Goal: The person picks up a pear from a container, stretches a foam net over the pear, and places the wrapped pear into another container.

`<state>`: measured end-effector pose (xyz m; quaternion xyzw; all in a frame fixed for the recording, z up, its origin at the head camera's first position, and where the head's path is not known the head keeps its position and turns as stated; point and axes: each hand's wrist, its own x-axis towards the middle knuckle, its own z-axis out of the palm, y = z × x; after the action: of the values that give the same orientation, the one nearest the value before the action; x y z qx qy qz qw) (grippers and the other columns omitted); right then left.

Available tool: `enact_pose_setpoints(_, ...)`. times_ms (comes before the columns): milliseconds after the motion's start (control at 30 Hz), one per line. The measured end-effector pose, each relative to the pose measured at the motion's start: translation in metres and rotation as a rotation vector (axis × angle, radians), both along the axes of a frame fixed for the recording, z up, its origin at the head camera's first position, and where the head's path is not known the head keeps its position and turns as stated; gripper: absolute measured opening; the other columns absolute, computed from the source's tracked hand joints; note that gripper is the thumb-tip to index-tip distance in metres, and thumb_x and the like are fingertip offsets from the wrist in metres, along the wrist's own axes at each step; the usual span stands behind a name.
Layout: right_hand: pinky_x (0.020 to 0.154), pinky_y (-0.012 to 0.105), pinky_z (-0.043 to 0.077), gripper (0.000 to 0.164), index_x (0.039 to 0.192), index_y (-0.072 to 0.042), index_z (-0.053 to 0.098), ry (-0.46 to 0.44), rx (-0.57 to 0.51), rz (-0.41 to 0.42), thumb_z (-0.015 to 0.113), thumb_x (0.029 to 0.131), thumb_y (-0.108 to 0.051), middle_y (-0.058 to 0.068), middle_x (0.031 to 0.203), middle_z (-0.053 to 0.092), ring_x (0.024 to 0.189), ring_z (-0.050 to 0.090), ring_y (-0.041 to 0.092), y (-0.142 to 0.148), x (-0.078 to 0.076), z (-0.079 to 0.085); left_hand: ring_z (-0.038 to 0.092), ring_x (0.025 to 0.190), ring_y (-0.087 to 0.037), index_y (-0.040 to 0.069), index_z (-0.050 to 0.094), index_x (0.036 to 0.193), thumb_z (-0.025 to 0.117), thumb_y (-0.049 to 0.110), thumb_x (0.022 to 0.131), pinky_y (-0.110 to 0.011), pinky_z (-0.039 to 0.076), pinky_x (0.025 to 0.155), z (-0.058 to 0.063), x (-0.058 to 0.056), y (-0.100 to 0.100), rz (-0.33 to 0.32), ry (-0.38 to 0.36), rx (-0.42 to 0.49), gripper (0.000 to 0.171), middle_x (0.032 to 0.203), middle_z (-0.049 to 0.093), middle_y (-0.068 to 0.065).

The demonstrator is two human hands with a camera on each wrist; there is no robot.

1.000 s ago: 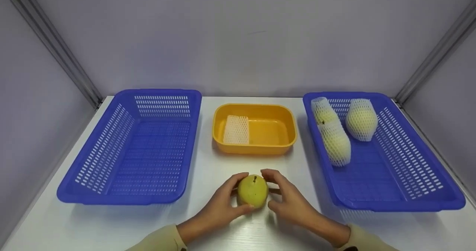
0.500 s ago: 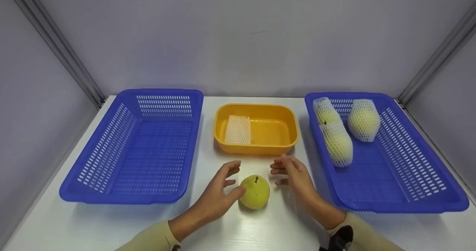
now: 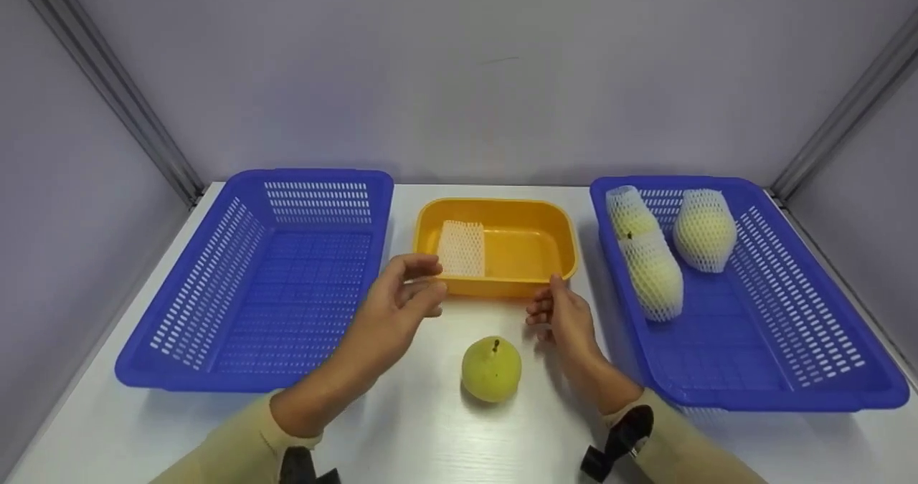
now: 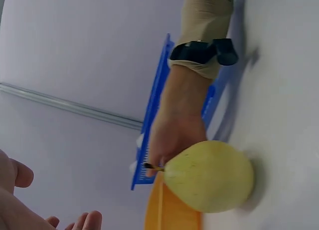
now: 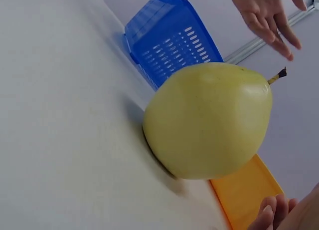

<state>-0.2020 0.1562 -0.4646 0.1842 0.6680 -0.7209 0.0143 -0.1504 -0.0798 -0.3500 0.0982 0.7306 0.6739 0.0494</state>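
A yellow-green pear (image 3: 491, 369) stands on the white table with its stem up, apart from both hands. My left hand (image 3: 391, 312) is raised in front of the orange tub (image 3: 531, 254), its loosely bent fingers near the tub's front left rim and holding nothing. In the tub's left half lies a flat white foam net sleeve (image 3: 462, 249). Close to the tub's front right corner is my right hand (image 3: 570, 319), with relaxed fingers and nothing in them. The left wrist view shows the pear (image 4: 212, 176) in front of the right hand.
To the left stands a blue basket (image 3: 308, 276) with slotted walls and nothing in it. Another blue basket (image 3: 724, 355) on the right contains several pears in white foam nets (image 3: 705, 229). A grey wall rises behind the table.
Both hands have come off the pear, which stays on the table. The left hand has moved forward and left towards the tub; the right has moved forward and to the right.
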Motion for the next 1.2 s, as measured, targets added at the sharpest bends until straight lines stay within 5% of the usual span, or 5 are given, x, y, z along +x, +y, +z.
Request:
enact_pose_setpoints(300,0.048,0.023,0.040,0.048,0.096,-0.004,0.059,-0.043,0.011,-0.038,0.036,0.111,-0.044,-0.001,0.071,0.060,0.060,0.056,0.012,0.009,-0.009,-0.006,0.062,0.113,-0.030,-0.001,0.048,0.136,0.057,0.011,0.103,-0.035,0.057,0.093,0.037,-0.025,-0.006,0.049,-0.045,-0.013,0.036,0.129,0.054,-0.018)
enact_pose_setpoints(600,0.043,0.020,0.035,0.042,0.089,-0.005,0.059,0.026,0.017,-0.029,0.039,0.112,-0.034,-0.002,0.066,0.059,0.054,0.054,0.008,0.009,-0.012,-0.006,0.060,0.119,-0.027,0.002,0.048,0.140,0.056,0.026,0.106,-0.034,0.057,0.093,0.056,-0.077,0.007,-0.002,-0.126,-0.174,0.042,0.132,0.055,-0.014)
enact_pose_setpoints(933,0.042,0.018,0.036,0.040,0.087,-0.004,0.059,0.049,-0.068,-0.039,0.041,0.112,-0.031,-0.001,0.065,0.059,0.053,0.053,0.007,0.010,-0.014,-0.004,0.054,0.129,-0.029,0.001,0.051,0.141,0.059,0.028,0.102,-0.038,0.053,0.100,0.036,-0.157,0.027,0.034,-0.320,-0.346,0.049,0.146,0.049,-0.012)
enact_pose_setpoints(1067,0.043,0.018,0.036,0.040,0.088,-0.004,0.058,0.051,-0.072,-0.031,0.041,0.112,-0.030,-0.001,0.066,0.058,0.054,0.052,0.008,0.010,-0.014,-0.004,0.050,0.132,-0.035,-0.003,0.045,0.146,0.057,0.020,0.099,-0.044,0.052,0.103,0.017,-0.171,0.035,0.050,-0.382,-0.365,0.054,0.148,0.047,-0.014)
enact_pose_setpoints(1200,0.043,0.018,0.035,0.039,0.088,-0.004,0.058,0.046,-0.080,-0.037,0.041,0.112,-0.029,-0.001,0.066,0.058,0.054,0.052,0.008,0.010,-0.014,-0.004,0.044,0.137,-0.036,-0.006,0.039,0.149,0.053,0.019,0.099,-0.046,0.045,0.109,-0.003,-0.174,0.043,-0.029,-0.373,-0.538,0.057,0.151,0.044,-0.017)
